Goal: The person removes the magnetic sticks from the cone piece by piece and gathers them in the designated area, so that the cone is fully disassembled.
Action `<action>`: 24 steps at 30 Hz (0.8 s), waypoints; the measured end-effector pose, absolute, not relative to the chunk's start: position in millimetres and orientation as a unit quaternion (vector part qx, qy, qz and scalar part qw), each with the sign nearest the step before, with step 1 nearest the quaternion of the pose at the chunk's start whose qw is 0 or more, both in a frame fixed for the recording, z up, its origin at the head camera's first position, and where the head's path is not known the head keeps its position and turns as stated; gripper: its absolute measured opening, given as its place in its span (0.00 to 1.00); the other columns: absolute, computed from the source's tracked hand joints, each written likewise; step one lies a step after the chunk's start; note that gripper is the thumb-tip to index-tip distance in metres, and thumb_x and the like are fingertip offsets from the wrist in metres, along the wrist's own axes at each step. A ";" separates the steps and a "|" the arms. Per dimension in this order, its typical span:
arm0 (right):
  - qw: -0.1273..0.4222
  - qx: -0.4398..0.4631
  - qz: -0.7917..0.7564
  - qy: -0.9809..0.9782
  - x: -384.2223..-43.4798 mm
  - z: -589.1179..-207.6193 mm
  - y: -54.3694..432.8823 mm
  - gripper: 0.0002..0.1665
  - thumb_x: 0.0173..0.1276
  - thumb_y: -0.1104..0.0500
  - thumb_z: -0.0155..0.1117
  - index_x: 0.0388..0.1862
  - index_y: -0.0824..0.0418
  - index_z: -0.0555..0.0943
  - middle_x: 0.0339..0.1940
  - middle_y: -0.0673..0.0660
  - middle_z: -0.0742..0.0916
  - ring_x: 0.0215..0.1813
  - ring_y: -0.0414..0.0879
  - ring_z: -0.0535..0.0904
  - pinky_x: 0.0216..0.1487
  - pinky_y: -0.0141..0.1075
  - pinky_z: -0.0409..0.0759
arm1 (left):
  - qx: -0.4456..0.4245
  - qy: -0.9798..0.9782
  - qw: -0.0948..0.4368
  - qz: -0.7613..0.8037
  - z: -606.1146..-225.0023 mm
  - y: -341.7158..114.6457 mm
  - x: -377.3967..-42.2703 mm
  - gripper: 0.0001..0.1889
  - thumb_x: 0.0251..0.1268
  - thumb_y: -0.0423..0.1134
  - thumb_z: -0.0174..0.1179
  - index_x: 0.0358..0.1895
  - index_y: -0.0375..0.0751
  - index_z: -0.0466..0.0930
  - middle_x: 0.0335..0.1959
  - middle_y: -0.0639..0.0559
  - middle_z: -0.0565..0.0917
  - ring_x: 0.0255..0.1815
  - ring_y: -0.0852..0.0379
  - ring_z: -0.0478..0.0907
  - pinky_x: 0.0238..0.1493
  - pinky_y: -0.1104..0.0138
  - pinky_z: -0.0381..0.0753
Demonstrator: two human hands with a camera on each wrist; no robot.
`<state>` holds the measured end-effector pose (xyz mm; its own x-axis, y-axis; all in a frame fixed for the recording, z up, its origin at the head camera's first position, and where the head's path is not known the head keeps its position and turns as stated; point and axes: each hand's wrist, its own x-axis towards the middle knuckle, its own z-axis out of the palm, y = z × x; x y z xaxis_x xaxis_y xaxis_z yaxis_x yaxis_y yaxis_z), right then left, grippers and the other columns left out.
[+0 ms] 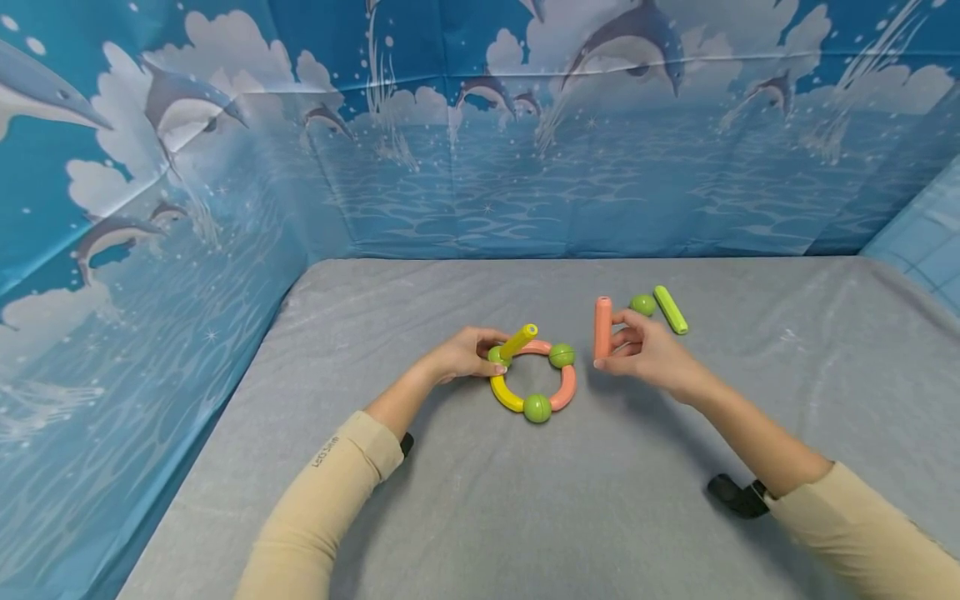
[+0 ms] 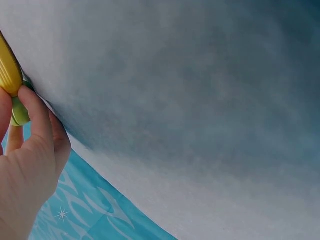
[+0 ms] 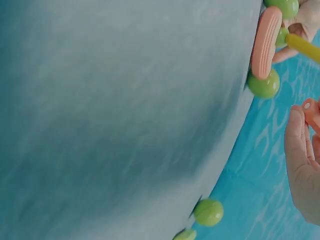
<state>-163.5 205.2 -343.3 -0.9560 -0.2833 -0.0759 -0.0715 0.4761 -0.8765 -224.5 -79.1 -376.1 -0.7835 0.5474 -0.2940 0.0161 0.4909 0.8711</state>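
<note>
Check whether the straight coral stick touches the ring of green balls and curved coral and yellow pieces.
Apart: the head view shows a strip of grey cloth between the coral stick, held in the right hand, and the ring.

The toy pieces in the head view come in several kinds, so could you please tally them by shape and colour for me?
Green balls: 4
Pink rods: 3
Yellow rods: 2
Lime-green rod: 1
Total: 10
</note>
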 end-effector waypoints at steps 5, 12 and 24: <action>0.106 -0.075 -0.506 0.853 -164.4 -342.6 219.1 0.38 0.58 0.60 0.69 0.63 0.70 0.62 0.41 0.62 0.81 0.37 0.43 0.78 0.38 0.34 0.78 | 0.168 0.816 0.282 0.476 -375.5 -78.8 -224.5 0.28 0.58 0.25 0.61 0.64 0.37 0.69 0.58 0.42 0.73 0.49 0.51 0.74 0.40 0.68 0.78; 0.106 -0.050 -0.512 0.851 -165.2 -341.1 240.6 0.38 0.60 0.58 0.68 0.63 0.69 0.61 0.38 0.55 0.82 0.36 0.39 0.79 0.40 0.37 0.79 | 0.162 0.814 0.288 0.478 -374.9 -78.9 -224.7 0.28 0.58 0.25 0.61 0.65 0.37 0.68 0.59 0.42 0.73 0.47 0.52 0.73 0.39 0.69 0.77; 0.103 0.002 -0.496 0.862 -172.8 -342.9 276.3 0.43 0.61 0.53 0.68 0.67 0.68 0.58 0.38 0.52 0.80 0.34 0.36 0.79 0.39 0.31 0.79 | 0.155 0.815 0.290 0.477 -374.4 -78.7 -224.2 0.28 0.58 0.25 0.61 0.65 0.38 0.69 0.59 0.42 0.73 0.47 0.52 0.73 0.39 0.70 0.77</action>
